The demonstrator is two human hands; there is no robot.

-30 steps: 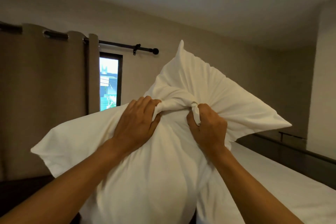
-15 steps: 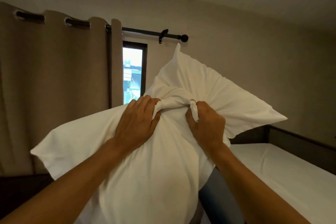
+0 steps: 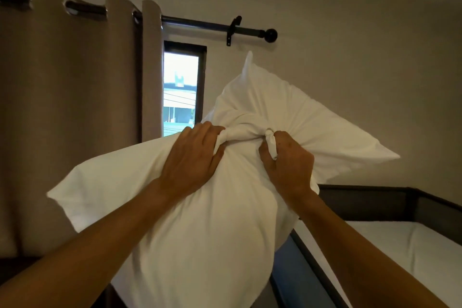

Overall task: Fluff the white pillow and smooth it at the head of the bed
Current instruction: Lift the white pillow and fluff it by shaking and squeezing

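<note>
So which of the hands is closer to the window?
The left. The left hand grips the white pillow just below the window; the right hand grips it further right, away from the glass.

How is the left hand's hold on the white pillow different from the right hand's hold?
The left hand lies more spread over the white pillow, its fingers curled into a bunched fold; the right hand is a tighter fist. A twisted tail of fabric sticks out of the right hand's grip; none shows at the left hand. The left hand sits towards the curtain, the right towards the bed. Both grip the same gathered ridge of cloth and hold the pillow in the air.
</note>
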